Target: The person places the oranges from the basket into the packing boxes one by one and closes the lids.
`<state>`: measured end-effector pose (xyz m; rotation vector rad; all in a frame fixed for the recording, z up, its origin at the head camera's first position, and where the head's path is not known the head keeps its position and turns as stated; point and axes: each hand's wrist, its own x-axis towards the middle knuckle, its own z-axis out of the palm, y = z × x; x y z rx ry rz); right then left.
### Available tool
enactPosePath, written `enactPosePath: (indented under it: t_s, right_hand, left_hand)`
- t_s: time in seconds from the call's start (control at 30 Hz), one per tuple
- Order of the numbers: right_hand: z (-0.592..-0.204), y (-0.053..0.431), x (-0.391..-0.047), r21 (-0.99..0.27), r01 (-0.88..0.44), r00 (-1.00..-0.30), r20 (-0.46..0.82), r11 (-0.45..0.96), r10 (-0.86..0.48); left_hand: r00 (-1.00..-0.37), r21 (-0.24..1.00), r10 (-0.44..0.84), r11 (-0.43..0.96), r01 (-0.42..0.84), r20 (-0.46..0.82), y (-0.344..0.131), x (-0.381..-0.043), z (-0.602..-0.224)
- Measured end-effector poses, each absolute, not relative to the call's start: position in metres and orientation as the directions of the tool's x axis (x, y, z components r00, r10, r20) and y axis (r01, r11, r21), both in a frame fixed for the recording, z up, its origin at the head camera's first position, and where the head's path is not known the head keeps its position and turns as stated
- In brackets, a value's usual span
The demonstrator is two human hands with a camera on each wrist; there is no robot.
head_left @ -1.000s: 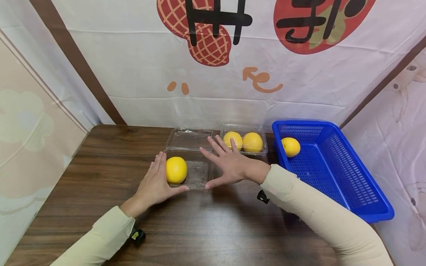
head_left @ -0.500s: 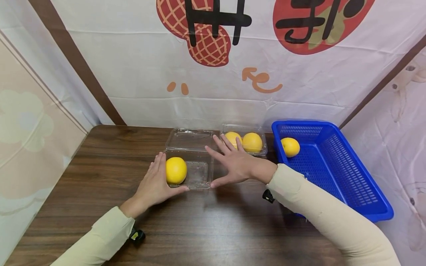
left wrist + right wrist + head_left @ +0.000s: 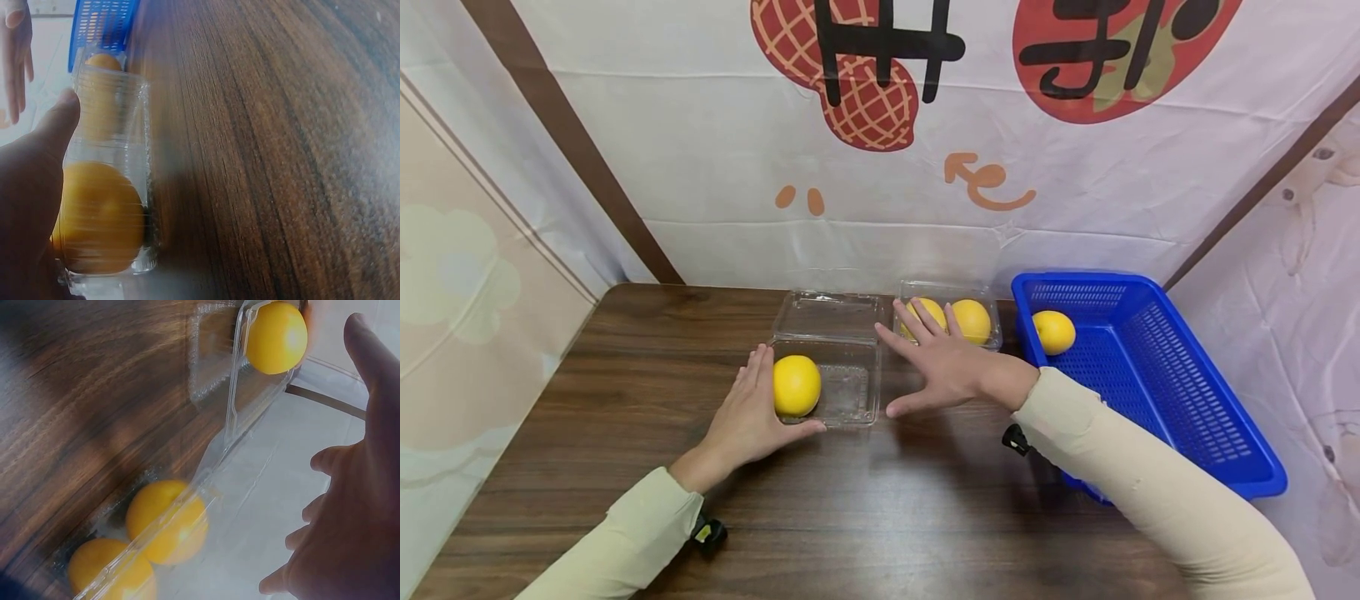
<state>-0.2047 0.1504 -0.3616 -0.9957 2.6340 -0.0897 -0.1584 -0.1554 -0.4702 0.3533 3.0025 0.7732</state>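
Observation:
A clear plastic clamshell box [image 3: 850, 392] lies with its lid [image 3: 831, 317] folded back behind it. One yellow orange [image 3: 797, 386] sits in the left half of its base. My left hand [image 3: 745, 417] rests against the box's left end, thumb stretched along the front edge and fingers straight beside the orange. To the right of the box, my right hand [image 3: 943, 362] is spread in the air and holds nothing. Behind it stands a second clear box [image 3: 992, 337] with two oranges [image 3: 167, 522]. In the head view my right fingers partly cover one of them.
A blue perforated basket [image 3: 1210, 400] stands at the right of the wooden table [image 3: 647, 375], with one orange [image 3: 1054, 332] at its left wall. A printed white cloth [image 3: 715, 167] hangs along the table's back edge.
My right hand has drawn away to the right from the open box, fingers still spread. My left hand and the orange beside it have stayed in place.

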Motion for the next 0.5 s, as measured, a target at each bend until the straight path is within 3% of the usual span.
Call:
enactPosePath:
  t_s: [0.5]
  right_hand:
    - [-0.3577,0.1597,-0.208,-0.172,-0.613,-0.727,-0.257,0.771,-0.636]
  left_hand:
    - [-0.974,0.477,0.224,0.852,0.214,0.037,-0.1561,-0.159,-0.4725]
